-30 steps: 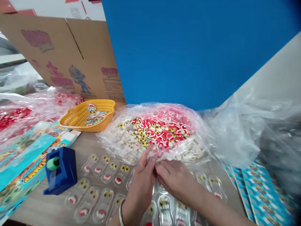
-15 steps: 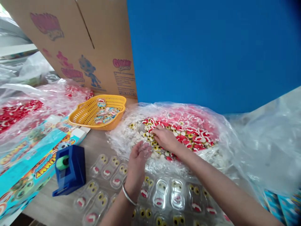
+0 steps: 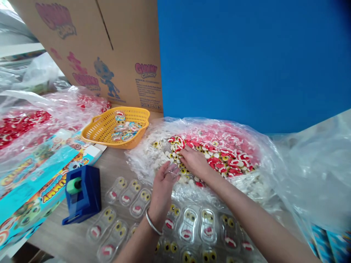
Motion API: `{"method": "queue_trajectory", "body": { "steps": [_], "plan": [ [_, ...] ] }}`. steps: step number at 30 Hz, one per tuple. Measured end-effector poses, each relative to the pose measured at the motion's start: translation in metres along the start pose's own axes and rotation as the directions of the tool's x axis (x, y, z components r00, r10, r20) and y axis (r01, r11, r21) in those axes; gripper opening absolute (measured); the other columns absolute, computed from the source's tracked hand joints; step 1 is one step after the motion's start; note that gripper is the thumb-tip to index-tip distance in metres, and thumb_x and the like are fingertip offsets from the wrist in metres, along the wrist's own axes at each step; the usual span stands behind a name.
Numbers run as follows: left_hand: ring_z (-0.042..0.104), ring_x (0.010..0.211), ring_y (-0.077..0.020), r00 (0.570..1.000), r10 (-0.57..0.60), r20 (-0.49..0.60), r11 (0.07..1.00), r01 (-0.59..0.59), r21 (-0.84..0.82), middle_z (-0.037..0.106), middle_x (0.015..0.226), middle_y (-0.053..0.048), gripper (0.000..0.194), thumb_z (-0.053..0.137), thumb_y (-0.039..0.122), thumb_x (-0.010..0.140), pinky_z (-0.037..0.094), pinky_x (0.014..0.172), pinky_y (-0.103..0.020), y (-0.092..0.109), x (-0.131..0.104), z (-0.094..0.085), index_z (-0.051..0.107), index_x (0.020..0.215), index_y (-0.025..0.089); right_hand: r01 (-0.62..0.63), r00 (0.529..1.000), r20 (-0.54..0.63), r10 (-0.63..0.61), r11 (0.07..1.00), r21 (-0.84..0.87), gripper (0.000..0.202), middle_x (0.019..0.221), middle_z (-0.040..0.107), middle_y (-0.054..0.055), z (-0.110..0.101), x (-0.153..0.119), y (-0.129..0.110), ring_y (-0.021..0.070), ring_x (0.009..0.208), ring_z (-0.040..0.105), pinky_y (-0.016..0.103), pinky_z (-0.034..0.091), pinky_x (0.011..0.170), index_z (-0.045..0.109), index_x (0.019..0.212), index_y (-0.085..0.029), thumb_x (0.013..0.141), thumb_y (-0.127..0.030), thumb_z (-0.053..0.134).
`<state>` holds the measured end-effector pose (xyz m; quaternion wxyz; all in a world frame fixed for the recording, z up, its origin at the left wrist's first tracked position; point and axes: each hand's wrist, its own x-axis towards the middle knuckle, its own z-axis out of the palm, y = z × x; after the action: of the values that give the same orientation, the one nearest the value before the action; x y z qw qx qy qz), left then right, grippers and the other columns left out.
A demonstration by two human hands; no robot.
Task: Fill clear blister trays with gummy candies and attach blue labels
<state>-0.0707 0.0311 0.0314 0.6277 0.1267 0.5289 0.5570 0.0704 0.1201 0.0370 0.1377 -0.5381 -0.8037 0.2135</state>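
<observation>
was likely picking candies (image 3: 219,164), centre frame, with right hand (image 3: 195,162), couldn't tell grip; loosely held clear tray (image 3: 172,168) in left hand (image 3: 162,186). probably called for gentle pinch, level tray.

Held on the table (image 3: 113,162): rows of candy trays (image 3: 188,225) before an open candy bag (image 3: 233,135), a tape dispenser (image 3: 85,195) left of the trays, packaging sheets (image 3: 33,184) farther left. Had a basket (image 3: 94,133) left of the open candy bag, packets (image 3: 126,131) inside. Included a carton (image 3: 123,33) behind the basket, a panel (image 3: 233,65) behind the open candy bag.
</observation>
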Motion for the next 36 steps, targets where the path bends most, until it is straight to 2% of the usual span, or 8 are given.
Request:
{"method": "queue_trajectory", "body": {
  "steps": [4, 10, 17, 22, 27, 29, 32, 36],
  "plan": [
    [0.069, 0.106, -0.0258, 1.000, -0.011, 0.013, 1.000, 0.011, -0.013, 0.067, 0.126, -0.017, 0.049, 0.074, 0.025, 0.074, 0.051, 0.096, -0.041, 0.002, -0.001, -0.001, 0.059, 0.120, 0.016, -0.078, 0.997, 0.033, 0.072, 0.958, 0.276, 0.012, 0.077, 0.064, 0.001, -0.007, -0.002, 0.002, 0.0152, 0.073, 0.061, 0.025, 0.046, 0.070, 0.062, 0.083, -0.019, 0.088, -0.016, 0.052],
    [0.071, 0.098, -0.0258, 0.994, -0.034, 0.107, 0.999, 0.035, -0.013, 0.072, 0.117, -0.012, 0.045, 0.075, 0.026, 0.071, 0.056, 0.082, -0.037, 0.001, -0.003, 0.005, 0.064, 0.114, 0.017, -0.200, 0.974, 0.213, 0.074, 0.717, 0.668, 0.016, 0.060, 0.059, -0.005, -0.019, -0.027, -0.008, 0.0116, 0.052, 0.052, 0.022, 0.042, 0.052, 0.066, 0.090, -0.019, 0.089, -0.026, 0.052],
    [0.069, 0.086, -0.0214, 0.988, 0.012, 0.155, 1.000, -0.012, -0.003, 0.074, 0.101, -0.009, 0.039, 0.067, 0.021, 0.071, 0.055, 0.075, -0.033, -0.005, -0.008, 0.005, 0.067, 0.110, 0.017, 0.162, 0.987, -0.037, -0.158, 0.941, 0.296, 0.035, 0.094, 0.070, 0.005, -0.009, -0.040, -0.022, 0.0179, 0.091, 0.064, 0.030, 0.049, 0.084, 0.073, 0.110, -0.020, 0.088, -0.005, 0.049],
    [0.069, 0.087, -0.0209, 0.989, 0.038, 0.145, 0.999, -0.037, -0.011, 0.074, 0.104, -0.009, 0.035, 0.067, 0.022, 0.071, 0.054, 0.077, -0.032, -0.003, -0.011, 0.006, 0.068, 0.106, 0.017, 0.231, 0.964, -0.130, -0.230, 0.973, -0.008, 0.028, 0.104, 0.067, 0.009, 0.002, -0.055, -0.019, 0.0193, 0.093, 0.064, 0.030, 0.051, 0.083, 0.066, 0.119, -0.019, 0.098, -0.015, 0.048],
    [0.067, 0.086, -0.0194, 0.991, 0.036, 0.132, 0.999, -0.031, -0.038, 0.075, 0.100, -0.006, 0.034, 0.070, 0.024, 0.071, 0.051, 0.077, -0.030, -0.003, -0.012, 0.009, 0.069, 0.105, 0.019, 0.333, 0.928, -0.064, -0.367, 0.894, -0.300, 0.023, 0.105, 0.067, 0.012, 0.010, -0.068, -0.017, 0.0235, 0.096, 0.062, 0.035, 0.051, 0.087, 0.066, 0.117, -0.017, 0.097, -0.016, 0.053],
    [0.067, 0.087, -0.0182, 0.990, 0.066, 0.128, 0.998, -0.062, -0.032, 0.075, 0.100, -0.005, 0.031, 0.073, 0.025, 0.072, 0.051, 0.078, -0.028, -0.005, -0.011, 0.008, 0.070, 0.102, 0.019, 0.327, 0.935, -0.058, -0.350, 0.914, -0.239, 0.023, 0.104, 0.067, 0.011, 0.009, -0.069, -0.018, 0.0231, 0.094, 0.062, 0.035, 0.051, 0.085, 0.066, 0.116, -0.017, 0.097, -0.017, 0.053],
    [0.066, 0.081, -0.0153, 0.988, 0.098, 0.119, 0.995, -0.100, 0.016, 0.074, 0.097, -0.005, 0.031, 0.077, 0.028, 0.072, 0.049, 0.071, -0.024, -0.008, -0.007, 0.005, 0.068, 0.100, 0.019, 0.254, 0.964, -0.093, -0.247, 0.965, 0.063, 0.023, 0.100, 0.065, 0.007, 0.006, -0.066, -0.020, 0.0183, 0.088, 0.063, 0.030, 0.052, 0.079, 0.066, 0.113, -0.020, 0.098, -0.017, 0.050],
    [0.066, 0.076, -0.0154, 0.994, 0.078, 0.079, 0.996, -0.082, 0.045, 0.073, 0.094, -0.006, 0.033, 0.078, 0.034, 0.073, 0.050, 0.067, -0.025, -0.008, -0.003, 0.004, 0.066, 0.099, 0.018, 0.023, 0.990, -0.131, 0.051, 0.860, 0.509, 0.014, 0.084, 0.064, 0.000, 0.005, -0.060, -0.020, 0.0152, 0.075, 0.063, 0.027, 0.051, 0.070, 0.062, 0.103, -0.021, 0.091, -0.018, 0.055]
  ]
}}
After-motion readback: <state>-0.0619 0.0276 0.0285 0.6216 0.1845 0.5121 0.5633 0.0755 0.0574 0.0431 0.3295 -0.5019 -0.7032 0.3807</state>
